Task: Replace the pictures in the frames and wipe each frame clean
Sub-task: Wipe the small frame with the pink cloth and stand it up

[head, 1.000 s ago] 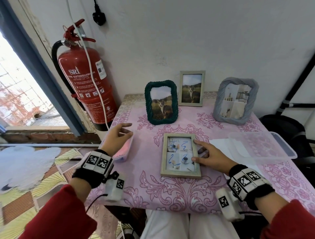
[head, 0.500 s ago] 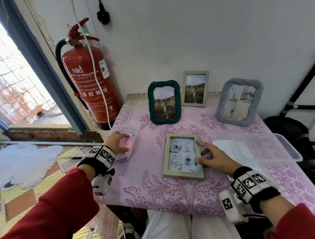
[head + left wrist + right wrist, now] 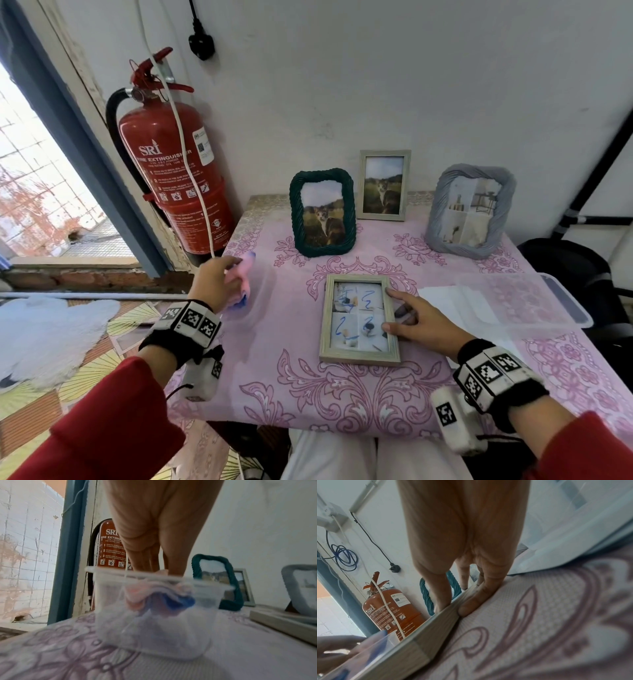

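Your left hand (image 3: 219,284) pinches the pink-and-blue cloth (image 3: 154,595) in the clear plastic tub (image 3: 202,615) at the table's left. Your right hand (image 3: 416,318), fingers extended, steadies the flat pale wooden frame (image 3: 359,358) with blue-scribbled glass at near centre. Wiping step: carry the cloth right onto the glass.

Pink-blue cloth (image 3: 239,284) — pink floral tablecloth (image 3: 308,387).

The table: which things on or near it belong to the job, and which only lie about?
For the job: flat wooden frame under right hand; pink cloth gripped by left hand; three standing frames.
Lying about: fire extinguisher, clear tub, black plug.
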`<act>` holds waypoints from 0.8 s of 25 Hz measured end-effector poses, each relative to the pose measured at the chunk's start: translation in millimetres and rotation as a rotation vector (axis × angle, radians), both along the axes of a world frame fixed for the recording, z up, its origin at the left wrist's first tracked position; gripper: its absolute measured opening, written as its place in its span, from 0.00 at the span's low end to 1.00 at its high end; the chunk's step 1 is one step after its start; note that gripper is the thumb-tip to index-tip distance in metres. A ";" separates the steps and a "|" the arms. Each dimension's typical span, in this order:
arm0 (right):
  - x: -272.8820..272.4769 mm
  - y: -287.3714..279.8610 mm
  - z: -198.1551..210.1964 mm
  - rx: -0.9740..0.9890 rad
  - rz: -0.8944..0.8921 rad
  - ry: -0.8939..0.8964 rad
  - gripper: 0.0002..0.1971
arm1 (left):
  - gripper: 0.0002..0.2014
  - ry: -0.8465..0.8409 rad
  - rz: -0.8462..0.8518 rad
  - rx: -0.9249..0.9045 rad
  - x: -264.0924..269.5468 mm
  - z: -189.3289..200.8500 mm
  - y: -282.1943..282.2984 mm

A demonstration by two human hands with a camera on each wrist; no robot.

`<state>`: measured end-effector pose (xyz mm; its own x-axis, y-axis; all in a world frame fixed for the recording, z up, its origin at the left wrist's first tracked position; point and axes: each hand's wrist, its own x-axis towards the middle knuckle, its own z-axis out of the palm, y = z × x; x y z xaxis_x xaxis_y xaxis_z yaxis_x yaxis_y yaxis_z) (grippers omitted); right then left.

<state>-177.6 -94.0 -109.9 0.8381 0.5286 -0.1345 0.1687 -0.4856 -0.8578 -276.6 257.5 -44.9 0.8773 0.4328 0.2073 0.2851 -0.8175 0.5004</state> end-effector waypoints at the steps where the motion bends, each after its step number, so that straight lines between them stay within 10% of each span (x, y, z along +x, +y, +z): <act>1: 0.6 0.0 -0.6 0.001 0.000 0.002 0.38 | 0.18 -0.049 0.006 0.033 -0.2 6.4 -2.4; 9: 1.3 -1.7 -3.9 0.032 0.001 0.026 0.38 | 0.17 -0.160 -0.253 -0.007 18.1 35.2 -78.4; 20: -4.0 -0.6 5.8 -0.030 0.017 -0.020 0.36 | 0.20 0.272 -0.527 -0.066 44.2 -11.0 -160.5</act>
